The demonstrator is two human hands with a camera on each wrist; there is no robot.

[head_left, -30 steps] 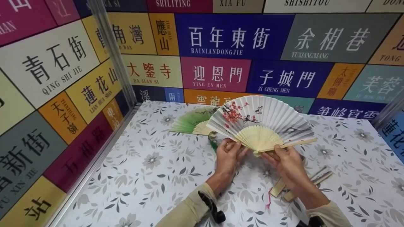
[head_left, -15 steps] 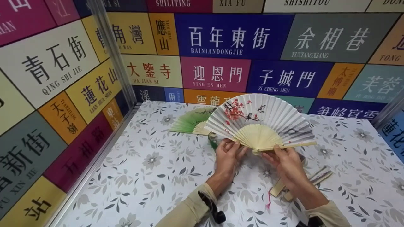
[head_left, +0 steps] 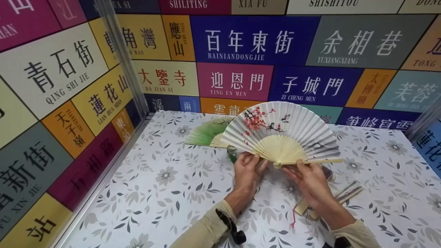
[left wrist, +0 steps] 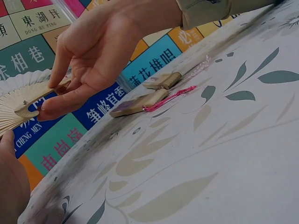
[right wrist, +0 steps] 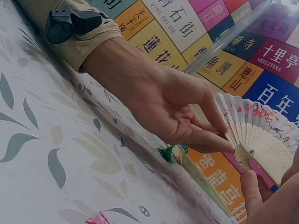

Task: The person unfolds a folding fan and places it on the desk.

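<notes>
Left hand [head_left: 246, 174] and right hand [head_left: 313, 181] each pinch an outer rib of a pleated white fan [head_left: 298, 119], spread half-round on pale, slender slats. It is held above the leaf-patterned cloth [head_left: 193, 210], partly before a green fan [head_left: 203, 132].

On the far side, a blue panel [head_left: 255, 39] is reading "百年東街 BAINIANDONGJIE", a gray panel [head_left: 367, 41] "余相巷" and a pink panel [head_left: 235, 82] "迎恩門 YING EN MEN". On the left, a white panel [head_left: 53, 69] is showing "青石街 QING SHI JIE".

Held fan [head_left: 281, 136] above table [head_left: 193, 199]; second fan [head_left: 206, 132] behind left; folded fans [head_left: 352, 193] front right.
</notes>
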